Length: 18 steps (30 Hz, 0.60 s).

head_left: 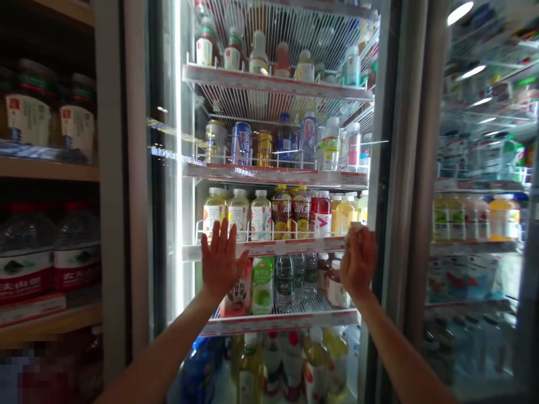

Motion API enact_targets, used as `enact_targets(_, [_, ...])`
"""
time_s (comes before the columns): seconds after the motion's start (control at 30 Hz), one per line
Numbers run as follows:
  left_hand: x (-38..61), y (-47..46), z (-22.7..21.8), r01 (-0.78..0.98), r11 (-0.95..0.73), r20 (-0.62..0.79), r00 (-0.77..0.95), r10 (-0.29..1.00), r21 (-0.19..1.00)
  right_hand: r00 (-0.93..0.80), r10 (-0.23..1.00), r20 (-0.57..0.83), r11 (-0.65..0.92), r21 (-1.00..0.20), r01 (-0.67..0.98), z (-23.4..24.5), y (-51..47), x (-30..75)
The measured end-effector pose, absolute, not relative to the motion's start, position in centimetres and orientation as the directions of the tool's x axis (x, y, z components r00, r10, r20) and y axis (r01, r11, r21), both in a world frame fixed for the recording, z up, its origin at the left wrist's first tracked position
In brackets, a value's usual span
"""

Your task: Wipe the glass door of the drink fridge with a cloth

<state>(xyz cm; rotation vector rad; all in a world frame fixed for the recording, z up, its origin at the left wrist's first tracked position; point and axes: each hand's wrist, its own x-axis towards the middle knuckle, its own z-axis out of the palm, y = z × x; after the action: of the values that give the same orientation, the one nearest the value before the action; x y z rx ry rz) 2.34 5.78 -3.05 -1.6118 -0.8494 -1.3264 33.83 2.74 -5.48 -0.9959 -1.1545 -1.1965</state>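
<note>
I face an open drinks cooler with lit wire shelves. My left hand [219, 259] is raised with its fingers stretched flat, palm toward the shelf rail [295, 246] that carries yellow, white and red bottles [261, 213]. My right hand [359, 259] is up at the right end of the same rail, fingers curled over its edge near a pale yellow bottle [344, 214]. Nothing I can name shows inside either hand. Below the hands stand a green-labelled bottle [263, 285] and clear water bottles [285, 280].
The cooler's glass door [162, 168] stands swung open on the left. A second cooler behind a shut glass door [484, 213] is on the right. Wooden shelves [48, 168] at left hold large water jugs and jars. Cans [241, 143] line an upper shelf.
</note>
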Motion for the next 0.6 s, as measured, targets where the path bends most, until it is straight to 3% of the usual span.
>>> enact_targets(0.07, [2.4,5.8,-3.1,0.897,-0.399,0.979,0.202,-0.013,-0.19,0.121,-0.239,0.963,0.118,-0.095,0.988,-4.5,3.1,34.9])
enact_targets(0.13, [2.4,5.9,-3.1,0.898,-0.397,0.979,0.203,-0.016,-0.192,0.139,-0.241,0.961,0.159,-0.102,0.982,-3.8,3.3,33.3])
enact_targets(0.2, [2.3,5.9,-3.1,0.9,-0.389,0.979,0.203,-0.027,-0.197,0.048,-0.193,0.98,0.227,-0.003,0.974,-3.8,3.3,29.8])
enact_targets(0.3, [2.3,5.8,-3.0,0.907,-0.365,0.977,0.209,-0.046,-0.211,-0.244,-0.115,0.963,0.318,0.269,0.909,-4.1,2.8,25.2])
enact_targets(0.37, [2.2,5.7,-3.0,0.908,-0.355,0.975,0.216,-0.053,-0.22,-0.34,-0.088,0.936,0.317,0.35,0.881,-3.7,2.7,25.0])
enact_targets(0.43, [2.2,5.7,-2.9,0.906,-0.358,0.974,0.219,-0.058,-0.225,-0.255,-0.111,0.961,0.267,0.276,0.923,-2.3,2.9,27.1])
enact_targets(0.53, [2.2,5.6,-3.0,0.905,-0.357,0.973,0.221,-0.064,-0.229,0.036,-0.262,0.964,0.224,0.024,0.974,0.8,3.9,30.9])
enact_targets(0.6, [2.2,5.7,-3.0,0.909,-0.347,0.973,0.222,-0.066,-0.231,0.138,-0.329,0.934,0.245,-0.056,0.968,2.2,4.4,30.9])
